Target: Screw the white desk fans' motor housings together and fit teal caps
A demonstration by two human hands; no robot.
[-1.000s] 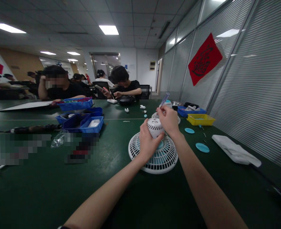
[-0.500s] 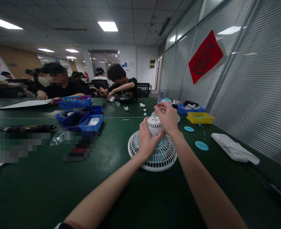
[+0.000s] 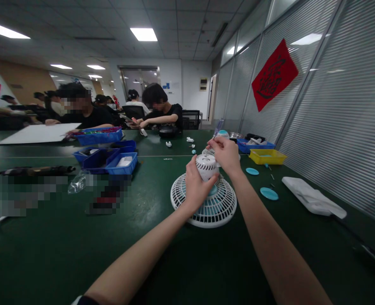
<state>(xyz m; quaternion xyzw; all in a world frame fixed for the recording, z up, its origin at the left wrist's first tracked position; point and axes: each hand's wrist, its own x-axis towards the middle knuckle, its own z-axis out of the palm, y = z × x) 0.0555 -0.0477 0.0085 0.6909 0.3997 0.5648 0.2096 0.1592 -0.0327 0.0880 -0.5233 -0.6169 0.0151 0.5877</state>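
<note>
A small white fan (image 3: 206,207) lies grille-down on the green table, its round motor housing (image 3: 206,164) pointing up. My left hand (image 3: 195,188) wraps round the left side of that housing. My right hand (image 3: 226,153) is closed on a screwdriver with a clear bluish handle (image 3: 218,126), held upright above the housing; its tip is hidden behind my fingers. Another fan (image 3: 223,135) stands just behind my hands.
Two teal discs (image 3: 269,193) and small screws lie right of the fan, beside a yellow tray (image 3: 267,157) and a white cloth (image 3: 312,198). Blue trays (image 3: 111,159) stand at left. Other people sit working at the far side of the table. A glass wall runs along the right.
My right hand with the screwdriver has shifted slightly up and to the right above the housing. My left hand stays on the housing. A person across the table has moved an arm.
</note>
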